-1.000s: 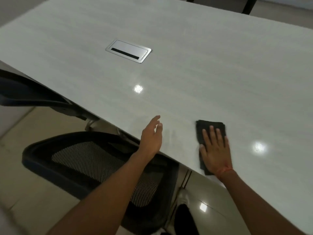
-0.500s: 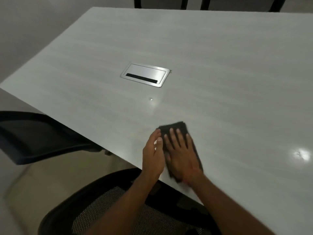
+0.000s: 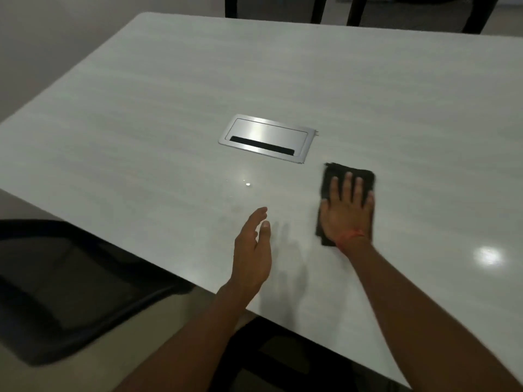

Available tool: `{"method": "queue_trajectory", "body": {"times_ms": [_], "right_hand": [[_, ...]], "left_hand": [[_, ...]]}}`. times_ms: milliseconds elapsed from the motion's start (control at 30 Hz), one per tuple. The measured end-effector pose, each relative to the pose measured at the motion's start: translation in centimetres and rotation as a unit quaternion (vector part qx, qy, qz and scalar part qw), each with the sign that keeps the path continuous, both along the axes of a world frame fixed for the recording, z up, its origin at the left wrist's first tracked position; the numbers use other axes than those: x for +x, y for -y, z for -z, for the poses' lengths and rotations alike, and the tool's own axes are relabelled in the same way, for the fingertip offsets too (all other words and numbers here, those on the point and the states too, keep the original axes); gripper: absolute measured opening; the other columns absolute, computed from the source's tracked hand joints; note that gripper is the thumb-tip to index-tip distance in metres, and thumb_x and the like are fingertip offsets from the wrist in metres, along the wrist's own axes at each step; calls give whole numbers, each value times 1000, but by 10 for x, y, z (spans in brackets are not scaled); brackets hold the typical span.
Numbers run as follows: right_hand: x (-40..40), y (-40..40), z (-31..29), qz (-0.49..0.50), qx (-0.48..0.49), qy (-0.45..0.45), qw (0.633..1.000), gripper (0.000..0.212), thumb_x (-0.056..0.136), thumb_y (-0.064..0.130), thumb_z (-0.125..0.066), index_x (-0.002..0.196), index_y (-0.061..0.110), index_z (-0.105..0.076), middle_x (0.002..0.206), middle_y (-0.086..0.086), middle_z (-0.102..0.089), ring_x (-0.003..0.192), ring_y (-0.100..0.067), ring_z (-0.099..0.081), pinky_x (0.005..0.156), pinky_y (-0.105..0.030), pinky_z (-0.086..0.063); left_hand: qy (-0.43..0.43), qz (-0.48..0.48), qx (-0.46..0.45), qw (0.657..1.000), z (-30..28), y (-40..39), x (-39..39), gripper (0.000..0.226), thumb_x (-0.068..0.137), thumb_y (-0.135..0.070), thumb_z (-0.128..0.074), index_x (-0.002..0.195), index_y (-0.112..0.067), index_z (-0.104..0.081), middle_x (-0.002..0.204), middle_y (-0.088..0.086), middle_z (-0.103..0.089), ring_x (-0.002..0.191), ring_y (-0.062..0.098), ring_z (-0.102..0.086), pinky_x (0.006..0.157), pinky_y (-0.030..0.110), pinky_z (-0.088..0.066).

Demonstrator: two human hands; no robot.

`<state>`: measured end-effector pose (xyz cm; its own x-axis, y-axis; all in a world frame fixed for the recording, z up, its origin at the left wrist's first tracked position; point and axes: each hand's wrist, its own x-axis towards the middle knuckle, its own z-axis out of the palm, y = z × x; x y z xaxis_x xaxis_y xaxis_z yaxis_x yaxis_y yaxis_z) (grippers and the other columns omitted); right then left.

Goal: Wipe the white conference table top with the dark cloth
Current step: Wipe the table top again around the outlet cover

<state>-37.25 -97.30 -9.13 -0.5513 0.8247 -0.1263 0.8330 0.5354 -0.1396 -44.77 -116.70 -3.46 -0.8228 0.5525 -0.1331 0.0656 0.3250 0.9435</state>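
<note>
The white table (image 3: pixel 368 94) fills most of the view, and its near edge runs from the left side down to the lower right. A black chair (image 3: pixel 70 292) stands below this edge on the left, and the legs of other chairs (image 3: pixel 319 8) show beyond the far side. In the middle of the table top sits a metal cable box (image 3: pixel 267 138) with a dark slot. Just beside its right corner, a little nearer to the person, lies the folded dark cloth (image 3: pixel 331 176). The right hand (image 3: pixel 346 213) presses flat on the cloth with straight, spread fingers; it does not curl around it. The left hand (image 3: pixel 252 250) is over the near part of the table, well apart from the cloth, with relaxed fingers and holding nothing; I cannot tell if it touches the surface.

The wiping step seems to be in progress, near the person's side. I think the next move needs steady downward pressure while the cloth slides toward the far and left areas, and it must go around the box.
</note>
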Motion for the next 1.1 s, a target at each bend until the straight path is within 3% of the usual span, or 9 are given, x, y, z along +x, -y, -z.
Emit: {"method": "queue_trajectory", "body": {"times_ms": [133,267,433,600,667,767,867,1033,1100], "right_hand": [[-91,96,3,-130,7,-12,991,64,100,45,-20,159,21,-8,166,-10,1,152,-31,3,121,-54,0],[-64,179,1,-211,-11,-4,977,62,102,44,-23,158,22,-9,166,-7,-3,153,-27,3,122,-52,-3],[-21,153,-8,-64,0,35,997,64,96,44,-26,156,22,-23,163,-10,-17,149,-32,-22,118,-53,-20],[-140,50,-1,137,8,28,990,66,100,47,-19,159,19,-8,165,-13,-1,152,-33,-1,121,-57,-5],[-211,33,1,113,28,7,993,64,101,43,-27,158,20,-10,166,-11,-1,152,-32,0,121,-55,-3],[-292,55,4,-46,35,-12,998,61,102,40,-26,158,22,-11,166,-8,-2,153,-30,0,121,-54,-1],[-296,85,-1,-166,6,-7,986,59,103,41,-22,158,23,-11,166,-6,-1,153,-27,2,122,-52,-1],[-208,49,5,-11,49,13,999,62,97,42,-25,155,20,-29,163,-10,-20,150,-31,-20,118,-54,-22],[-202,11,2,73,46,29,996,61,99,43,-23,156,21,-25,164,-11,-16,151,-32,-16,120,-55,-17]], "left_hand": [[-25,14,7,1000,-6,12,-81,36,107,-21,-40,139,-18,-54,137,-1,-59,125,8,-53,106,22,-41],[-18,28,-4,999,1,31,-140,36,107,-23,-40,141,-18,-52,140,0,-57,129,13,-52,112,33,-41],[-25,91,-3,996,14,45,-187,37,106,-23,-42,141,-18,-51,142,-2,-56,133,12,-50,115,38,-38],[-137,128,-47,981,42,26,-264,46,102,-34,-40,145,-18,-46,153,0,-44,149,17,-26,122,37,-23],[-194,128,-68,970,58,23,-290,54,97,-39,-39,146,-17,-44,155,1,-40,151,17,-20,123,41,-22],[-241,143,-90,956,68,19,-297,57,98,-42,-37,149,-18,-40,157,0,-39,150,16,-23,123,40,-22],[-250,145,-115,950,68,19,-294,61,98,-45,-31,152,-16,-36,159,4,-35,151,19,-23,123,43,-21],[-295,174,-111,933,75,19,-300,59,97,-37,-35,150,-12,-41,159,8,-35,152,23,-22,122,47,-21],[-297,184,-112,930,75,18,-299,59,97,-36,-37,150,-12,-40,160,8,-33,153,24,-19,122,49,-20]]}}
